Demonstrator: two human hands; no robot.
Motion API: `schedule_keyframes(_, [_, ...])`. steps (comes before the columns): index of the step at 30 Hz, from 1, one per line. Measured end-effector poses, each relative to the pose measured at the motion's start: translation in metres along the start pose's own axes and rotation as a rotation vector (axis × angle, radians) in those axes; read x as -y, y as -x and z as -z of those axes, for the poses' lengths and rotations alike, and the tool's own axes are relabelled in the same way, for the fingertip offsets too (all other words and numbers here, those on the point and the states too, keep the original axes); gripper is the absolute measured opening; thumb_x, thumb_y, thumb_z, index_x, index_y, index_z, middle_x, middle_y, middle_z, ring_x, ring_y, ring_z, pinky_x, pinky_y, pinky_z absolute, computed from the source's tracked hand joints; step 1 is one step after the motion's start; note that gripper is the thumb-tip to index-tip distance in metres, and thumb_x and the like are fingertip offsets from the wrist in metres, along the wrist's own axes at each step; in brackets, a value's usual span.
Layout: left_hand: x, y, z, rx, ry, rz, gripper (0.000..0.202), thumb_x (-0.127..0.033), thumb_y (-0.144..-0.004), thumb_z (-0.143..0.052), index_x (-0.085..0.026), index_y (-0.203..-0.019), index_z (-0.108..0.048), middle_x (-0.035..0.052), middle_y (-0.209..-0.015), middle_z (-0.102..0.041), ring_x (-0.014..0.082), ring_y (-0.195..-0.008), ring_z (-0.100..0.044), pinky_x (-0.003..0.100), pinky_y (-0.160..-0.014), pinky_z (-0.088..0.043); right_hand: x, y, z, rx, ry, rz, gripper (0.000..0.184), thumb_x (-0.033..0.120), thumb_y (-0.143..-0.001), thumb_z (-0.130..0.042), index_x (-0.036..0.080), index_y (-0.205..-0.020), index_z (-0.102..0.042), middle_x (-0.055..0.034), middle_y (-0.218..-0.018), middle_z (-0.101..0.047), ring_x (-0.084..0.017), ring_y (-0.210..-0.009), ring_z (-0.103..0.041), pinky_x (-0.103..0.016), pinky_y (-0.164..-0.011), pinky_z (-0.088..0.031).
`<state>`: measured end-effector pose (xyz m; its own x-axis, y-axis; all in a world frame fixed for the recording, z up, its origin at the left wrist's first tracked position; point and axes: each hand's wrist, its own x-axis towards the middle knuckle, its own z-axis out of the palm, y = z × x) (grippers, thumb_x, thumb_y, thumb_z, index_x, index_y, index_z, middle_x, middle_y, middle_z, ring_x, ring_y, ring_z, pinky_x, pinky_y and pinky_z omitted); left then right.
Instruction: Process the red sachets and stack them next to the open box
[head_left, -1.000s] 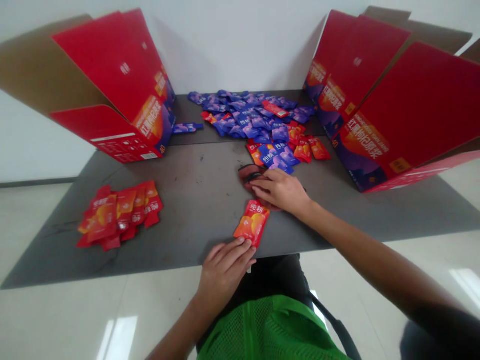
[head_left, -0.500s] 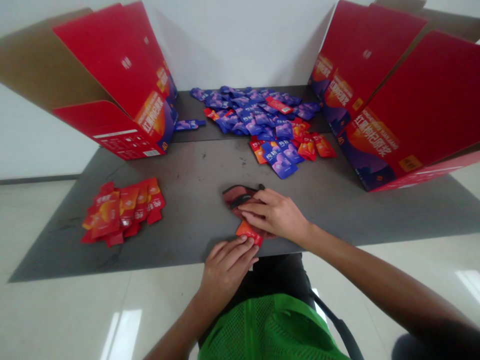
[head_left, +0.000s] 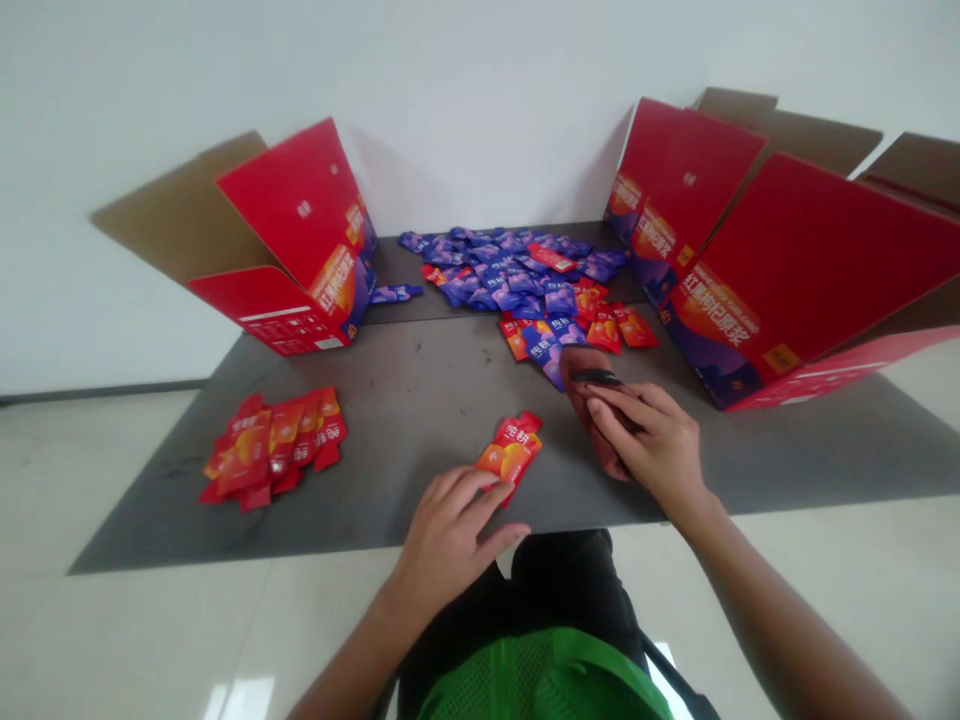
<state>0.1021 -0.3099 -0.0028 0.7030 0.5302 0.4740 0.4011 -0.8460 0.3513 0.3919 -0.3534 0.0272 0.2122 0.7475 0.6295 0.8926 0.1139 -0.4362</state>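
A red-orange sachet (head_left: 511, 450) lies flat near the table's front edge. The fingertips of my left hand (head_left: 455, 535) rest on its lower end, fingers stretched and thumb apart. To the right of the sachet, my right hand (head_left: 651, 438) is closed on a dull-red, cloth-like piece with a black part (head_left: 589, 415), raised slightly off the table; its exact kind is unclear. Over on the left lies an overlapping stack of red-orange sachets (head_left: 274, 447). Behind my hands is a pile of purple sachets (head_left: 499, 275), with some red ones (head_left: 604, 330) at its near right side.
An open red carton (head_left: 300, 260) stands at the back left of the grey table (head_left: 412, 400). More open red cartons (head_left: 780, 270) stand at the right. One purple sachet (head_left: 395, 294) lies beside the left carton. A white wall (head_left: 487, 100) rises behind.
My right hand has drawn the dull-red piece off the sachet and moved it to the right. My left fingers have loosened, and more of the sachet shows. The camera view has tilted up.
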Motion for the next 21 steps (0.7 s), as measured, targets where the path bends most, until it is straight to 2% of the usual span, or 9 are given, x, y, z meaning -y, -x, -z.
schedule_keyframes(4, [0.004,-0.040,-0.013,-0.014,-0.083,0.112,0.039,-0.045,-0.102,-0.058,-0.020,-0.130,-0.066,0.0107,-0.118,-0.068,0.0258,-0.108,-0.062,0.043,-0.095,-0.053,-0.010,0.040,0.013,-0.051,-0.034,-0.147,0.025,0.040,-0.097,-0.066,0.031,-0.116,-0.078,-0.0043,-0.103,-0.073,-0.020,-0.092,-0.070,-0.034,-0.079,-0.055])
schedule_keyframes(7, [0.007,-0.068,-0.028,0.015,-0.228,0.189,0.049,-0.048,-0.100,-0.061,-0.014,-0.134,-0.063,0.0137,-0.114,-0.068,0.0287,-0.104,-0.065,0.042,-0.089,-0.055,-0.017,0.059,0.016,-0.069,-0.058,-0.230,0.026,0.042,-0.096,-0.066,0.033,-0.118,-0.077,-0.0035,-0.106,-0.074,-0.021,-0.095,-0.071,-0.034,-0.079,-0.055])
schedule_keyframes(9, [0.010,-0.082,-0.036,0.060,-0.260,0.215,0.047,-0.050,-0.096,-0.066,-0.013,-0.127,-0.068,0.0136,-0.107,-0.069,0.0290,-0.097,-0.067,0.040,-0.083,-0.055,-0.019,0.065,0.017,-0.091,-0.086,-0.265,0.027,0.043,-0.096,-0.067,0.034,-0.119,-0.077,-0.0031,-0.107,-0.074,-0.021,-0.096,-0.071,-0.034,-0.081,-0.056])
schedule_keyframes(12, [0.018,-0.096,-0.041,0.152,-0.159,0.229,0.036,-0.048,-0.090,-0.075,-0.017,-0.109,-0.073,0.0106,-0.098,-0.071,0.0261,-0.087,-0.070,0.034,-0.073,-0.053,-0.019,0.066,0.017,-0.102,-0.126,-0.281,0.027,0.043,-0.096,-0.067,0.034,-0.119,-0.077,-0.0027,-0.106,-0.074,-0.021,-0.094,-0.071,-0.034,-0.082,-0.056])
schedule_keyframes(16, [0.023,-0.110,-0.034,0.204,-0.038,0.219,0.032,-0.040,-0.079,-0.088,-0.021,-0.101,-0.075,0.0045,-0.091,-0.074,0.0212,-0.080,-0.071,0.027,-0.065,-0.049,-0.019,0.063,0.016,-0.083,-0.163,-0.280,0.027,0.043,-0.096,-0.067,0.035,-0.120,-0.076,-0.0027,-0.107,-0.074,-0.020,-0.096,-0.071,-0.033,-0.082,-0.055])
schedule_keyframes(19, [0.014,-0.115,-0.018,0.204,0.040,0.213,0.020,-0.039,-0.086,-0.081,-0.020,-0.088,-0.075,0.0003,-0.084,-0.070,0.0154,-0.072,-0.068,0.023,-0.061,-0.047,-0.020,0.063,0.016,-0.085,-0.170,-0.286,0.027,0.043,-0.096,-0.067,0.035,-0.120,-0.076,-0.0018,-0.106,-0.074,-0.019,-0.095,-0.070,-0.031,-0.082,-0.054])
schedule_keyframes(21, [0.003,-0.112,-0.004,0.152,0.163,0.196,0.023,-0.041,-0.093,-0.074,-0.019,-0.084,-0.075,0.0002,-0.085,-0.066,0.0130,-0.071,-0.065,0.022,-0.062,-0.047,-0.021,0.064,0.016,-0.088,-0.171,-0.286,0.026,0.043,-0.096,-0.067,0.035,-0.119,-0.077,-0.0012,-0.106,-0.074,-0.018,-0.095,-0.070,-0.030,-0.083,-0.053])
